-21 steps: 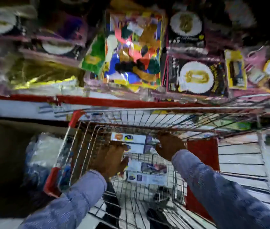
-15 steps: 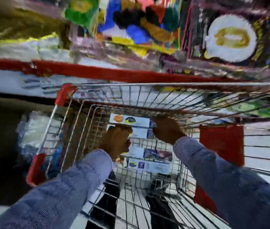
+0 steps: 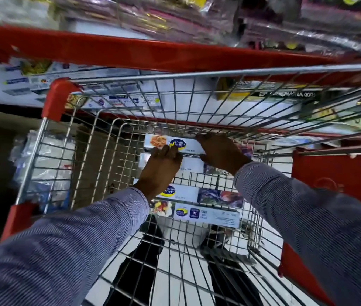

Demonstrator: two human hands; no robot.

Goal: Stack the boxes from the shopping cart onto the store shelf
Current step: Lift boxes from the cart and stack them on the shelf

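Note:
Several long white cling film boxes lie side by side in the wire shopping cart [image 3: 219,74]. My left hand [image 3: 160,167] curls its fingers over the near edge of the farthest box [image 3: 164,142]. My right hand [image 3: 220,152] covers that same box's right end. A second box [image 3: 191,167] lies under my wrists, with two more boxes [image 3: 185,193] nearer to me. The store shelf [image 3: 131,51] with its red edge runs just beyond the cart, and similar white boxes [image 3: 117,100] lie on the level below it.
Wrapped goods crowd the upper shelf [image 3: 197,12]. A plastic-wrapped bundle [image 3: 42,155] sits outside the cart's left wall. A red flap [image 3: 338,180] stands at the cart's right. Yellow-green packs [image 3: 270,93] lie on the lower shelf to the right. My legs show through the cart floor.
The view has dropped and closed in on the cart. Both hands have reached farther in and settled on the farthest box.

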